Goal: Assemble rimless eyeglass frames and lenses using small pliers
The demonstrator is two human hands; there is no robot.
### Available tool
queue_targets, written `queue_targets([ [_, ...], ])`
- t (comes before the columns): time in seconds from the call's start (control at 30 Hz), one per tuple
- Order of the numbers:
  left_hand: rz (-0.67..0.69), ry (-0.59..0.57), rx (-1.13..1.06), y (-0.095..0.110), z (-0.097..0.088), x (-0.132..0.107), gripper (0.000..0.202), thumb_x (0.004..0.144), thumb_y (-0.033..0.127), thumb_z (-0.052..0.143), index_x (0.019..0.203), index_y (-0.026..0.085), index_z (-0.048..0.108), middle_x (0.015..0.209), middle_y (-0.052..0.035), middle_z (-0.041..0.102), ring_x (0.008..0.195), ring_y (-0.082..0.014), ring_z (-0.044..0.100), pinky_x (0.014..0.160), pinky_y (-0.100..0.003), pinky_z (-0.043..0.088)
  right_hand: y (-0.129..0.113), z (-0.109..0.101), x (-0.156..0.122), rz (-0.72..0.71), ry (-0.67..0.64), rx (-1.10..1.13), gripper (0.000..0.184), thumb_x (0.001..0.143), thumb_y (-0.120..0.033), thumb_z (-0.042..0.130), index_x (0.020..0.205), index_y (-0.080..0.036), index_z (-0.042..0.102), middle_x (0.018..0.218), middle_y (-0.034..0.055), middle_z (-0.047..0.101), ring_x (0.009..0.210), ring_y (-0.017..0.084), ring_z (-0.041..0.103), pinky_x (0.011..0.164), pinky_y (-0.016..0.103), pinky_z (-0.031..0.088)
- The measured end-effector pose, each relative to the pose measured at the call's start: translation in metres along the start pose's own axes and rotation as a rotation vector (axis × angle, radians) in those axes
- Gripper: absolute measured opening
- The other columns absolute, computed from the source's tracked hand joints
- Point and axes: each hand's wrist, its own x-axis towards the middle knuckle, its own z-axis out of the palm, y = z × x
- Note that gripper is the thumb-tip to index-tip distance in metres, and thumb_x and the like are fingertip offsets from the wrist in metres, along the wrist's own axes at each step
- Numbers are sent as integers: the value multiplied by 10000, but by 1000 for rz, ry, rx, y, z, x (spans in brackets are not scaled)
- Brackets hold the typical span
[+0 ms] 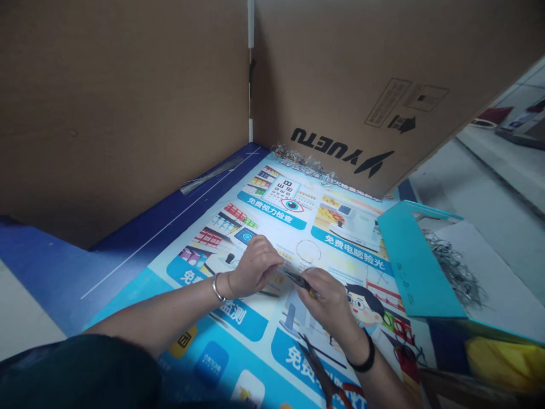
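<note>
My left hand (254, 267), a silver bangle at its wrist, is closed in a pinch over the poster, seemingly on a thin wire whose ends are hard to see. Close by on the right, my right hand (326, 295) grips small dark-jawed pliers (298, 279), their tips pointing at the left fingertips. Just beyond both hands shows a faint thin wire loop (309, 251). Scissors with red handles (317, 363) lie below my right forearm, blades pointing away from me.
Brown cardboard panels (128, 102) stand upright behind the printed poster (281, 238). A silvery tangle of wire (304, 160) lies at their foot, straight wires (215, 175) at left. On the right, a teal box (419, 267) contains cut silvery strands (453, 272); something yellow (506, 360) sits nearer.
</note>
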Motion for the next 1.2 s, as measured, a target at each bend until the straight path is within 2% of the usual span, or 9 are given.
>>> queue_targets([
  [0.37,-3,-8,-19,-1,1,-2,119,871,140,406,948,205,469,708,-16,546,677,-156,482,710,-368,407,-1,-1,0,-37,-7,-6,165,787,-126,565,942,-160,610,832,99,658,823,213,622,711,354,529],
  [1.2,-1,1,4,2,0,0,116,857,117,414,925,197,462,691,-6,528,657,-145,470,689,-356,409,-5,-4,4,2,-65,53,150,816,-160,532,950,-180,597,784,72,625,765,195,595,648,327,499],
])
